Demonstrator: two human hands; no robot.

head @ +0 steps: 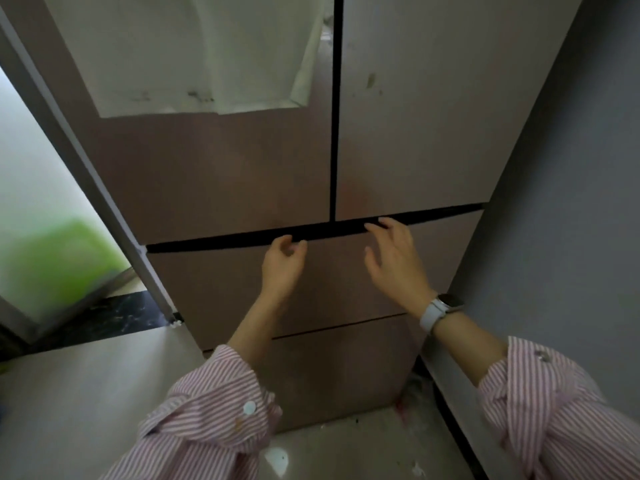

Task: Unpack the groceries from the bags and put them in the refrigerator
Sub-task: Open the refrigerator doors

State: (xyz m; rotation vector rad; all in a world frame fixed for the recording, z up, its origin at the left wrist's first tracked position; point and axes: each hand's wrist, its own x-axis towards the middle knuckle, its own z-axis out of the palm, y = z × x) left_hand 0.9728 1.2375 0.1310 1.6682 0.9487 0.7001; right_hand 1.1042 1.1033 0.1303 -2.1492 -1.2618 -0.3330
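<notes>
Pale glossy floor [86, 393] runs up to the refrigerator [225, 174], which stands upright against a grey wall [571, 202] on the right, its doors closed and facing the viewer. Both hands reach the dark gap above the upper drawer [214, 289]: left hand [282, 263] loosely curled, right hand [394, 261] with fingers spread, holding nothing. White paper [194, 53] hangs on the left door.

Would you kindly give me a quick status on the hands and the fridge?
Left hand and right hand empty, fingers at the upper drawer top edge. Refrigerator doors shut. No groceries in view.
</notes>
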